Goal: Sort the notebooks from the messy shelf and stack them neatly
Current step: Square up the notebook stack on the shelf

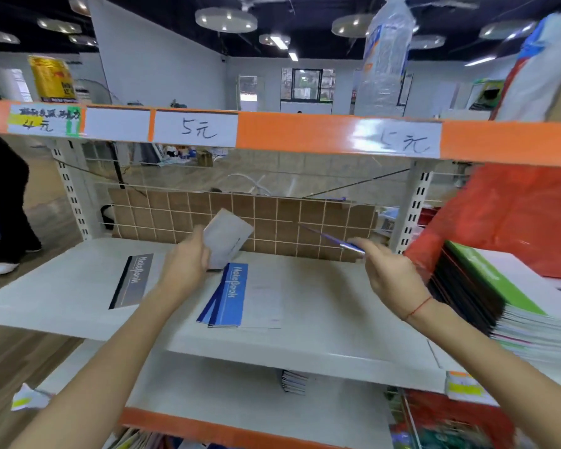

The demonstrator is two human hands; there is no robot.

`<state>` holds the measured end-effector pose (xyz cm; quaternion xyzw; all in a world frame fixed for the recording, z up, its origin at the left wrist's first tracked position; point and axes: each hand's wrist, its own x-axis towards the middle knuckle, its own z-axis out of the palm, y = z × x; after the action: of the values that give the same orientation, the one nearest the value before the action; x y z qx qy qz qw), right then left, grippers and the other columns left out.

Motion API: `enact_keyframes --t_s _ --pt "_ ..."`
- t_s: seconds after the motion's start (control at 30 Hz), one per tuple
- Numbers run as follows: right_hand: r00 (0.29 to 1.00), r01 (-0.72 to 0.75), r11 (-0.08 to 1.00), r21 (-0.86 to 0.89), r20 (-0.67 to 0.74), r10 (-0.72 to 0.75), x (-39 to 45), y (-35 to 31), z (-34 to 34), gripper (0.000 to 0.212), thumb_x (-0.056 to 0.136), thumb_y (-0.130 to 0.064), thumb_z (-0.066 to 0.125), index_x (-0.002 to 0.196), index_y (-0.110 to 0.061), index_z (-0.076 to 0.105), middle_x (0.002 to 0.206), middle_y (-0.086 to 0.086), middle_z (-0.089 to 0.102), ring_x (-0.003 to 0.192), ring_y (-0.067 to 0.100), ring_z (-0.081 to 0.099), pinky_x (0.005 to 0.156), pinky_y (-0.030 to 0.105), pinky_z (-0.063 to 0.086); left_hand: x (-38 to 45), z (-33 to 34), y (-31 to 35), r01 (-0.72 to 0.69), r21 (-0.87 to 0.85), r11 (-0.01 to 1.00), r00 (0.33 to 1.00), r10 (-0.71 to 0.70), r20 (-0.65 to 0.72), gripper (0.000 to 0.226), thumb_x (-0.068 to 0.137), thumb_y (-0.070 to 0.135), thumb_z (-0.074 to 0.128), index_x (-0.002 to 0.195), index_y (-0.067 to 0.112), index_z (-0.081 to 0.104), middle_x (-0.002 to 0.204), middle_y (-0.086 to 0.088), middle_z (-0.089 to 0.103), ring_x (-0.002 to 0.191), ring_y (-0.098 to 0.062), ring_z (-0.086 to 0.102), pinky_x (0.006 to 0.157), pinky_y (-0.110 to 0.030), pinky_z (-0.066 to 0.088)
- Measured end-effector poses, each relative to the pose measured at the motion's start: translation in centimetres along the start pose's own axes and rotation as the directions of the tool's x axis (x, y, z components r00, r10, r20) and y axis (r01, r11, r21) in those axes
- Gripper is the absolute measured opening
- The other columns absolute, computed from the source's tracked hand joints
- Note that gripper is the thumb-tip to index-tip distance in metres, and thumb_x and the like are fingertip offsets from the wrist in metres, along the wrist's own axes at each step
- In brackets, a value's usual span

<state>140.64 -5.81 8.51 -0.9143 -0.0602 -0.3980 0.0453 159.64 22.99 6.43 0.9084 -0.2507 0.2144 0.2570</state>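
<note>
Left hand (188,260) grip closed round pale grey notebook (229,239), raised above white metal shelf (321,306). Right hand (386,273) grip pinches thin blue notebook (331,238) edge-on. Blue notebook stack (230,296) lies flat between.

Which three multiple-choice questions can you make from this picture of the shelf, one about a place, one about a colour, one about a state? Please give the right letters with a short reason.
1. Where does the blue notebook lie?
A. on the white shelf board, below the left hand
B. on the floor
C. on the tall stack at the right

2. What colour is the notebook lying at the left of the shelf?
A. red
B. grey with a dark spine edge
C. yellow

3. What is the left hand doing?
A. resting flat on the shelf
B. hanging with nothing in it
C. holding a grey notebook up in the air

Answers:
1. A: it lies flat on the white shelf board, near the left hand.
2. B: the grey notebook on the shelf shows a grey cover with a dark edge.
3. C: the fingers curl round the raised grey notebook, lifted clear of the board.
</note>
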Motion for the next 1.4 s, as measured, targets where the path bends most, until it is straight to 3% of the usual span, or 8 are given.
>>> enact_keyframes --t_s 0.2,0.37,0.5,0.77,0.87,0.97,1.1,1.4 --pt "0.992 -0.075 0.996 -0.037 -0.107 0.071 -1.9 8.0 -8.0 0.038 0.079 0.001 0.044 0.113 0.001 0.059 0.086 0.021 0.066 0.072 0.036 0.063 0.062 0.033 0.036 0.3 1.8 12.2 -0.121 -0.221 0.968 0.981 0.082 -0.176 0.027 0.088 -0.008 0.042 0.114 -0.005 0.050 0.082 -0.020 0.056 0.073 -0.038 0.056 0.059 -0.030 0.027" --pt "0.977 -0.117 0.990 -0.076 -0.187 0.101 -5.8 13.8 -13.5 0.035 0.082 0.003 0.043 0.113 0.002 0.059 0.091 0.019 0.067 0.080 0.018 0.051 0.063 0.016 0.028 -1.8 4.7 21.4 -0.267 -0.309 0.913 0.953 0.202 -0.227 0.045 0.083 -0.003 0.038 0.126 0.000 0.050 0.109 -0.022 0.062 0.092 -0.036 0.058 0.068 -0.021 0.029" --pt "0.974 -0.161 0.982 -0.097 -0.178 0.142 -8.7 17.7 -15.2 0.039 0.083 -0.004 0.037 0.113 0.000 0.061 0.102 0.017 0.068 0.089 0.020 0.057 0.071 0.021 0.037 -2.9 6.3 25.5 -0.292 -0.349 0.890 0.942 0.206 -0.264 0.049 0.081 -0.004 0.036 0.127 -0.003 0.050 0.114 -0.022 0.061 0.100 -0.032 0.057 0.074 -0.016 0.031" --pt "0.965 -0.219 0.974 -0.059 0.138 0.225 -13.2 20.0 -12.2 0.052 0.075 -0.012 0.031 0.111 -0.001 0.066 0.108 0.018 0.068 0.096 0.030 0.066 0.080 0.030 0.050 -4.5 8.0 30.1 -0.241 -0.339 0.909 0.951 0.152 -0.268 0.043 0.083 -0.006 0.038 0.125 -0.010 0.048 0.106 -0.028 0.061 0.091 -0.040 0.061 0.072 -0.025 0.034" --pt "0.907 -0.272 0.962 -0.002 0.333 0.257 -14.3 20.2 -11.0 0.050 0.086 -0.023 0.035 0.126 -0.002 0.057 0.128 0.019 0.057 0.119 0.034 0.054 0.105 0.037 0.035 -4.6 8.5 30.6 -0.239 -0.329 0.914 0.953 0.155 -0.262 0.042 0.084 -0.008 0.040 0.125 -0.010 0.048 0.106 -0.028 0.061 0.092 -0.041 0.062 0.073 -0.026 0.036" --pt "0.883 -0.275 0.960 0.046 0.408 0.233 -14.5 20.3 -11.4 0.070 0.086 -0.052 0.027 0.133 -0.007 0.051 0.138 0.012 0.050 0.129 0.025 0.044 0.108 0.024 0.023 -4.7 8.8 31.0 -0.241 -0.318 0.917 0.952 0.160 -0.261 0.043 0.085 -0.003 0.038 0.126 -0.008 0.048 0.106 -0.024 0.062 0.092 -0.038 0.061 0.070 -0.021 0.034" --pt "0.870 -0.259 0.964 0.053 0.446 0.209 -14.5 20.5 -11.6 0.086 0.080 -0.070 0.019 0.136 -0.011 0.049 0.142 0.009 0.046 0.133 0.021 0.039 0.106 0.018 0.018 -4.8 9.0 31.6 -0.235 -0.307 0.922 0.947 0.146 -0.286 0.040 0.088 -0.008 0.041 0.127 -0.007 0.048 0.106 -0.023 0.062 0.091 -0.036 0.061 0.068 -0.017 0.032" --pt "0.893 -0.233 0.971 0.051 0.407 0.193 -14.9 20.0 -11.6 0.077 0.082 -0.061 0.024 0.131 -0.009 0.054 0.136 0.011 0.052 0.128 0.025 0.045 0.107 0.028 0.027 -4.7 9.0 32.5 -0.247 -0.313 0.917 0.941 0.151 -0.301 0.041 0.089 -0.009 0.042 0.130 -0.001 0.047 0.111 -0.019 0.062 0.097 -0.033 0.059 0.068 -0.018 0.033"
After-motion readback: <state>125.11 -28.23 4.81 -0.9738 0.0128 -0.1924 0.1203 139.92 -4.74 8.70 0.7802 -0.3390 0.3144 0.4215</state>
